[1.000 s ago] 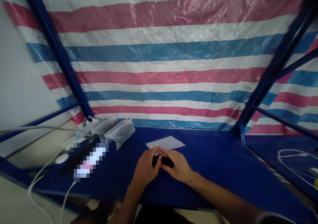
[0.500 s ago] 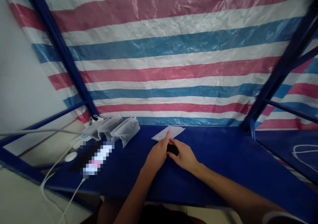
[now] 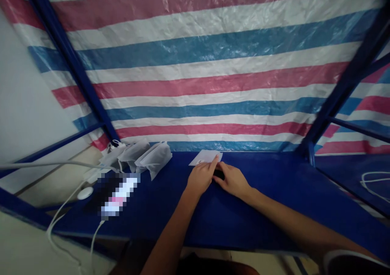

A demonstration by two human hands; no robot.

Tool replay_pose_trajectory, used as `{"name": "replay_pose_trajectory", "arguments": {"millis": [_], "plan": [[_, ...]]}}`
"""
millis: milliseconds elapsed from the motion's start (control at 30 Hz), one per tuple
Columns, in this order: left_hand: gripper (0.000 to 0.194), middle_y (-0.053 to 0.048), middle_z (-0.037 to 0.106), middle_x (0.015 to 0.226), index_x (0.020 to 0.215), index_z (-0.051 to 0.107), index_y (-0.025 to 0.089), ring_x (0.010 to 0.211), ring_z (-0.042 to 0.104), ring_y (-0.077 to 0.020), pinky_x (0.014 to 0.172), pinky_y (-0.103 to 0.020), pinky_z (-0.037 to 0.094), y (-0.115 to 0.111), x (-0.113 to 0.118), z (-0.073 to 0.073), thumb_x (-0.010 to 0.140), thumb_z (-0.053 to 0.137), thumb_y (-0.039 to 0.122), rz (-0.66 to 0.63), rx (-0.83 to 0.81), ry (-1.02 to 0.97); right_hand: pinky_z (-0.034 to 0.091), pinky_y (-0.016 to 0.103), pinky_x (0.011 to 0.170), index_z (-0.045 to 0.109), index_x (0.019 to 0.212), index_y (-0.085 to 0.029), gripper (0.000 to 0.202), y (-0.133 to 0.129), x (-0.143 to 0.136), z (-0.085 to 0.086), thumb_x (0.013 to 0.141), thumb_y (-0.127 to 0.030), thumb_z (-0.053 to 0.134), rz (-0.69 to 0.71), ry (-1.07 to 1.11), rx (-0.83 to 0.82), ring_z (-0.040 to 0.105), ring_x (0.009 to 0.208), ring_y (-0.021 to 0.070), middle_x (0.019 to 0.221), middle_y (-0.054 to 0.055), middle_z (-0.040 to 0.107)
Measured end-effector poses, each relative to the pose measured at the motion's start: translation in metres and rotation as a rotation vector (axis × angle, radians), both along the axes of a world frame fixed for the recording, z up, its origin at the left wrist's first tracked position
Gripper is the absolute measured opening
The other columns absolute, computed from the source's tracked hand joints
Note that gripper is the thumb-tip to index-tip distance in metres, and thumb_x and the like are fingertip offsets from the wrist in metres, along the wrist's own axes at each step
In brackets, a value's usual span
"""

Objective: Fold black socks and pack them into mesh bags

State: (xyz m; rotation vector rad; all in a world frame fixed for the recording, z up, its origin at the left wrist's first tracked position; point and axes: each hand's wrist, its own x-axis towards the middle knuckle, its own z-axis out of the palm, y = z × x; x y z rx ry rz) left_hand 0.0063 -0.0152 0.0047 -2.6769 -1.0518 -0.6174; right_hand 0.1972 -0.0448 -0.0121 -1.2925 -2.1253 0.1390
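Note:
Over the blue tabletop my two hands meet close together. My right hand (image 3: 233,179) curves its thumb and fingers around a small black object (image 3: 218,174), whose kind I cannot make out. Against it lies my left hand (image 3: 201,176), its index finger stretched forward and the other fingers bent and mostly hidden. Just beyond the fingers is a flat, whitish translucent plastic bag (image 3: 205,156) with a small mark near its left side. The left hand covers the near edge of this bag.
Several similar frosted bags (image 3: 155,159) stand at the back left of the blue table (image 3: 274,193). A blurred-out lit screen (image 3: 122,195), a white round item (image 3: 85,193) and white cables (image 3: 93,238) are on the left. Blue metal posts and a striped plastic sheet (image 3: 195,80) rise behind.
Both hands have shifted slightly right and farther from me. The flat bag has turned, and the black object shows less between the hands.

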Motion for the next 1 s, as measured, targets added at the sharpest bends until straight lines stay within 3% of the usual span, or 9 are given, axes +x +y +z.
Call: {"name": "replay_pose_trajectory", "arguments": {"millis": [167,300,500,600,700,833,1000], "plan": [[0.075,-0.012,0.074,0.135,0.168,0.034,0.020,0.129,0.069,-0.0243,0.119,-0.043,0.051,-0.004,-0.003,-0.019,0.097,0.050,0.003,-0.064,0.061,-0.153,0.059,0.045,0.090,0.060,0.126,-0.020,0.031,-0.002,0.004,-0.007,0.100,-0.034,0.068,0.012,-0.031,0.080,0.076,0.103,0.0316,0.115,0.013,0.077],[0.058,-0.012,0.074,0.137,0.161,0.049,0.020,0.129,0.070,-0.0227,0.118,-0.045,0.054,-0.002,-0.014,-0.016,0.104,0.040,0.007,-0.119,0.076,-0.258,0.060,0.047,0.094,0.062,0.132,-0.022,0.038,0.009,0.012,-0.009,0.100,-0.040,0.070,-0.010,0.033,0.101,0.077,0.107,0.0318,0.118,0.012,0.079],[0.037,-0.007,0.079,0.127,0.132,0.072,0.024,0.122,0.073,-0.0222,0.114,-0.043,0.058,0.006,-0.036,-0.013,0.109,0.044,0.018,0.044,0.050,-0.499,0.063,0.049,0.094,0.063,0.131,-0.023,0.040,0.040,0.056,-0.016,0.099,-0.044,0.072,-0.260,0.108,0.101,0.077,0.115,0.0341,0.123,0.013,0.080],[0.035,-0.007,0.079,0.127,0.131,0.072,0.024,0.122,0.073,-0.0221,0.114,-0.043,0.057,0.006,-0.047,-0.016,0.109,0.045,0.020,0.104,0.020,-0.543,0.063,0.051,0.096,0.062,0.131,-0.023,0.040,0.045,0.068,-0.019,0.099,-0.045,0.072,-0.291,0.091,0.118,0.076,0.116,0.0346,0.124,0.012,0.080],[0.040,-0.008,0.076,0.134,0.144,0.063,0.022,0.126,0.071,-0.0234,0.114,-0.044,0.056,0.003,-0.050,-0.017,0.106,0.050,0.020,0.120,-0.043,-0.511,0.061,0.052,0.098,0.062,0.131,-0.022,0.041,0.044,0.067,-0.021,0.099,-0.045,0.072,-0.246,0.073,0.147,0.076,0.116,0.0345,0.124,0.012,0.079],[0.045,-0.009,0.070,0.144,0.151,0.058,0.023,0.134,0.067,-0.0270,0.116,-0.046,0.054,-0.002,-0.043,-0.019,0.107,0.056,0.033,0.080,-0.119,-0.404,0.061,0.050,0.097,0.063,0.131,-0.021,0.041,0.040,0.062,-0.021,0.099,-0.045,0.071,-0.199,0.062,0.172,0.076,0.114,0.0337,0.124,0.013,0.079],[0.048,-0.012,0.073,0.140,0.150,0.059,0.020,0.129,0.070,-0.0298,0.112,-0.047,0.056,-0.007,-0.033,-0.020,0.109,0.054,0.045,0.116,-0.217,-0.388,0.060,0.050,0.099,0.063,0.134,-0.021,0.043,0.039,0.060,-0.022,0.100,-0.047,0.070,-0.159,0.057,0.186,0.075,0.115,0.0331,0.123,0.013,0.079]]}}
